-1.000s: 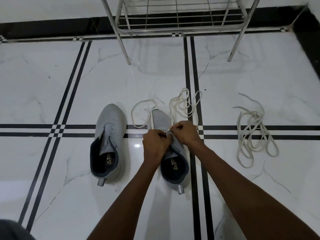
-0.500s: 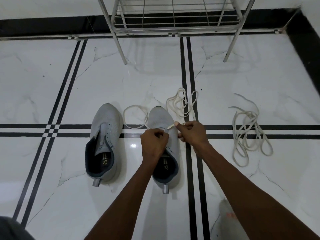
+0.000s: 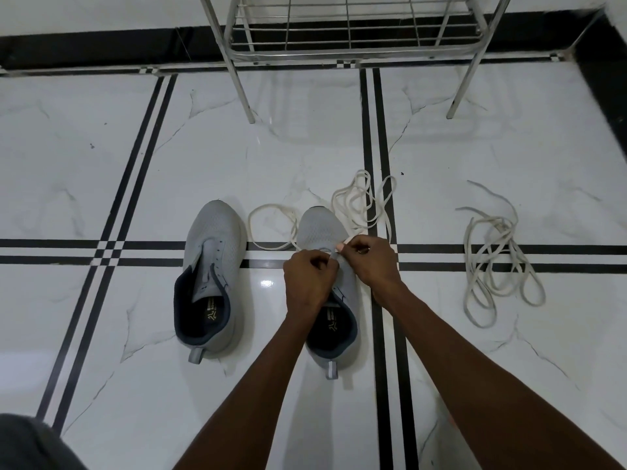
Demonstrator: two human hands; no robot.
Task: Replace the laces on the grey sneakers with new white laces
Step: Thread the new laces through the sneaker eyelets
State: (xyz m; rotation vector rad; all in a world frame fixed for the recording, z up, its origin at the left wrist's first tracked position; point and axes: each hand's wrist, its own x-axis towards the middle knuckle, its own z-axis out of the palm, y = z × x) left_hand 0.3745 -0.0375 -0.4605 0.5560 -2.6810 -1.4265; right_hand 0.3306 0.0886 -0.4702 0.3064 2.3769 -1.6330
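Note:
Two grey sneakers stand toe-away on the marble floor. The left sneaker (image 3: 213, 266) has bare eyelets and no lace. Both my hands work over the eyelets of the right sneaker (image 3: 319, 228). My left hand (image 3: 310, 279) grips the shoe's eyelet edge with curled fingers. My right hand (image 3: 371, 262) pinches a white lace (image 3: 356, 205) at the front eyelets. That lace loops out past the toe on both sides. Where it enters the shoe is hidden by my fingers.
A second tangle of white laces (image 3: 498, 266) lies on the floor to the right. A metal wire rack (image 3: 353, 39) stands at the back, its legs on the floor ahead of the shoes. A black skirting runs along the wall.
My right hand moved out to the right of the shoe and has come back in against my left hand. The lace loops beyond the toe have shifted slightly.

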